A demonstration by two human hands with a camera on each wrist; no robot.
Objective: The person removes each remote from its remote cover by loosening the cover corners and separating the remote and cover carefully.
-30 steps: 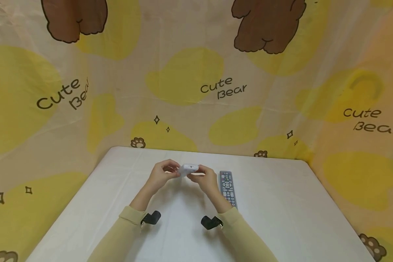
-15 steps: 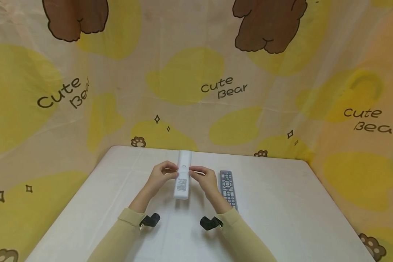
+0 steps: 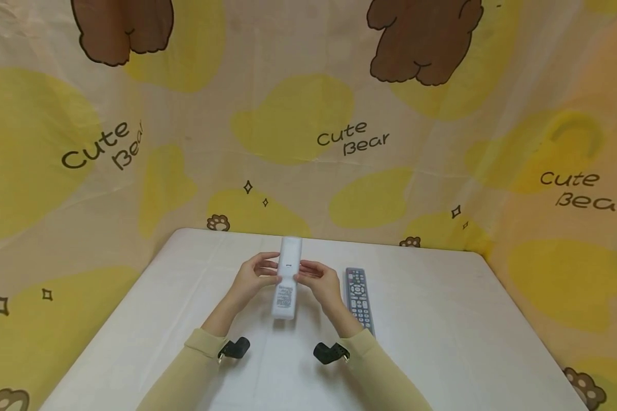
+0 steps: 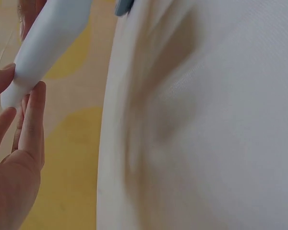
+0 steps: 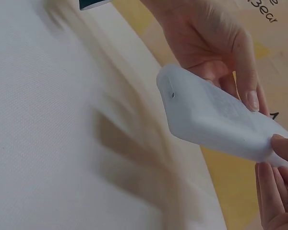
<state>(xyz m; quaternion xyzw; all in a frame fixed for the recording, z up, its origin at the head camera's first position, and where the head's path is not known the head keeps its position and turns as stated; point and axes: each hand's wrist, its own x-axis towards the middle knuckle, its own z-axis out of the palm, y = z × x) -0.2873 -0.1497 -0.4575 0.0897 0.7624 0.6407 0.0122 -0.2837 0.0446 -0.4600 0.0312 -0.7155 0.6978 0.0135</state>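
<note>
A white remote control [image 3: 287, 297] is held up over the table, its back with printed text turned toward the head camera. My left hand [image 3: 249, 279] pinches its left edge near the middle, thumb in front and fingers behind. On the opposite edge my right hand [image 3: 324, 282] pinches it the same way. The right wrist view shows the remote's rounded end with a small hole, and the left hand [image 5: 216, 52] beyond it. A grey remote control [image 3: 358, 297] lies buttons up on the table, right of my right hand; the right forearm overlaps its lower end.
The white table [image 3: 442, 331] has rounded far corners. A cloth backdrop [image 3: 288, 125] printed with bears and yellow patches stands behind it and along both sides. Black wrist cameras [image 3: 235, 347] are strapped at both cuffs.
The white remote has swung from end-on to showing its long back face, then tilted and dropped slightly. Both hands have kept hold of its edges. The grey remote has stayed put.
</note>
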